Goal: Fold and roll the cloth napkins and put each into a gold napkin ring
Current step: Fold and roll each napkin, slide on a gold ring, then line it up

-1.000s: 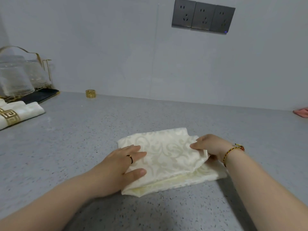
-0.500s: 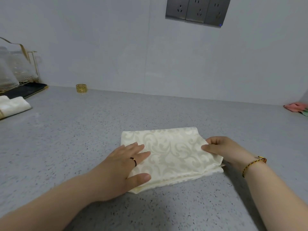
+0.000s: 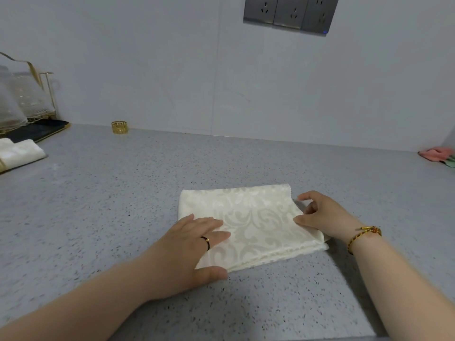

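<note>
A cream damask napkin (image 3: pixel 253 217) lies folded into a flat rectangle on the grey speckled counter (image 3: pixel 103 207), in front of me. My left hand (image 3: pixel 194 244) rests flat on its near left part, fingers straight, thumb on the counter by the front edge. My right hand (image 3: pixel 320 215) is at the napkin's right edge, thumb on top of the cloth and fingers curled at the edge, pinching it. A gold napkin ring (image 3: pixel 119 127) stands alone by the back wall at the left. A rolled napkin (image 3: pixel 19 153) lies at the far left edge.
A gold-framed rack with glass cups (image 3: pixel 22 102) on a dark tray (image 3: pixel 41 129) stands at the back left. A pink cloth (image 3: pixel 437 153) lies at the far right. Wall sockets (image 3: pixel 290 13) sit above the counter.
My right hand brought the raised right flap down flat and drew back to the napkin's right edge. My left hand stayed pressed on the left part. The view shifted slightly.
</note>
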